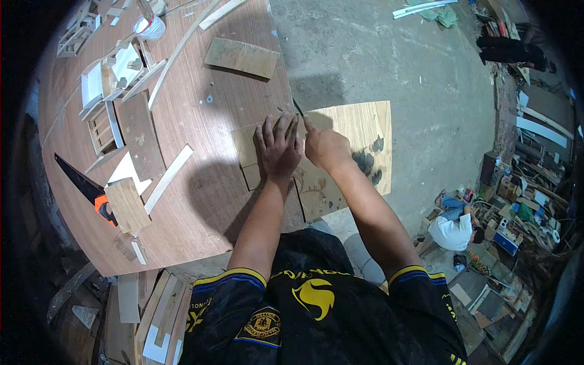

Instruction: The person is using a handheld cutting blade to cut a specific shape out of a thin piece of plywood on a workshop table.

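Observation:
My left hand lies flat with fingers spread on a pale plywood board, pressing it near the table's right edge. Just to its right, my right hand is closed, index finger reaching forward along a thin dark blade. Whatever handle the blade has is hidden by the fingers. A light wood-grain panel with dark smudges juts past the table edge, under and beside my right hand and forearm.
On the brown table lie a loose wooden block, a handsaw with an orange handle, wood strips and small wooden frames. A white cup stands far left. Off to the right, a person in a white shirt sits by piled scrap.

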`<state>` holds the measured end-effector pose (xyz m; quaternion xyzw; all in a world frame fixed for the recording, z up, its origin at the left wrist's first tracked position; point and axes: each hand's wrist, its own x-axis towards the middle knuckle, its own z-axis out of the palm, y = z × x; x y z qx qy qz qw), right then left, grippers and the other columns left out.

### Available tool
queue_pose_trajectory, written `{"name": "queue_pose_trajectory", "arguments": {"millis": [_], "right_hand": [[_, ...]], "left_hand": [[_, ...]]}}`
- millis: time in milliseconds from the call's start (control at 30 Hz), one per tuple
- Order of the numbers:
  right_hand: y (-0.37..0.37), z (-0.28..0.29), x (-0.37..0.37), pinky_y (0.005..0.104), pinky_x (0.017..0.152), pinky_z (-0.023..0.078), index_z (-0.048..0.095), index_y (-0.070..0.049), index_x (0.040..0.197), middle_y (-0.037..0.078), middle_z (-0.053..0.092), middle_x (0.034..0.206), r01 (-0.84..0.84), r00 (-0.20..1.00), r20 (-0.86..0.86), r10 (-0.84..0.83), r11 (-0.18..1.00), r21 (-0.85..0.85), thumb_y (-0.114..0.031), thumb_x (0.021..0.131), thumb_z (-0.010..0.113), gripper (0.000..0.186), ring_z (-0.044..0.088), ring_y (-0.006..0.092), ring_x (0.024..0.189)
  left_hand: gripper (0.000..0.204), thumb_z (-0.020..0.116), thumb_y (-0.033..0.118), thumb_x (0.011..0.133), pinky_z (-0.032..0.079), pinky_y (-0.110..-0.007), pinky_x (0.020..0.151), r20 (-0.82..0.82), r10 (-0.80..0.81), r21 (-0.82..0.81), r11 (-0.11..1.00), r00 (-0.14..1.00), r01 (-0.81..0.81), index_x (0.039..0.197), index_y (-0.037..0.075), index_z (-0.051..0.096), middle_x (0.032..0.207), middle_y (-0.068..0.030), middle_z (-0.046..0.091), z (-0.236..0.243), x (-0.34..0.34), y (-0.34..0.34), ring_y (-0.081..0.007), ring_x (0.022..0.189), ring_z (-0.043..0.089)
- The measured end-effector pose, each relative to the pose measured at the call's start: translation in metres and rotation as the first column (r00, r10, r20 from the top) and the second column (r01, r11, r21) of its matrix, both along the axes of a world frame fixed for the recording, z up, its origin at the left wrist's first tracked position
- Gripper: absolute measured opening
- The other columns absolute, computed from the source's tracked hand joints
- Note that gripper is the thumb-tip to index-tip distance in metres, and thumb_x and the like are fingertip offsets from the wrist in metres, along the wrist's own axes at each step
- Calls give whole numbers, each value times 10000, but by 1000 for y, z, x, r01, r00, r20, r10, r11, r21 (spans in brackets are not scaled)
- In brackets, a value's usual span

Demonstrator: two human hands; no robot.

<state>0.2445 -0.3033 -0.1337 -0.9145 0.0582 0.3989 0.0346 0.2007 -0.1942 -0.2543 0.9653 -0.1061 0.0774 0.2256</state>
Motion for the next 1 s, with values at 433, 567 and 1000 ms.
{"name": "queue_pose_trajectory", "arguments": {"millis": [433,567,1000], "right_hand": [[4,4,1,490,779,569,300,-170,1552,236,717,987,16,999,-30,-16,1000,3,-191,937,463,637,710,403,893],[5,5,-1,492,778,568,293,-170,1554,239,715,989,-18,999,-33,18,1000,-19,-193,942,459,635,709,407,886],[12,-2,0,468,829,563,317,-133,1545,220,715,1040,24,999,-32,-24,1000,-16,-239,968,396,591,714,374,934]], "left_hand": [[534,641,281,821,251,-583,1149,-24,-4,31,1000,1000,5,1349,222,587,1431,-31,483,3,-1,1,-347,1367,377],[449,592,263,912,238,-552,1147,-63,-11,25,1000,998,13,1360,241,587,1443,-20,479,6,-1,0,-332,1362,378],[494,638,320,852,258,-554,1137,20,-16,91,996,1000,14,1339,248,592,1413,-9,491,0,-1,2,-311,1328,406]]}}
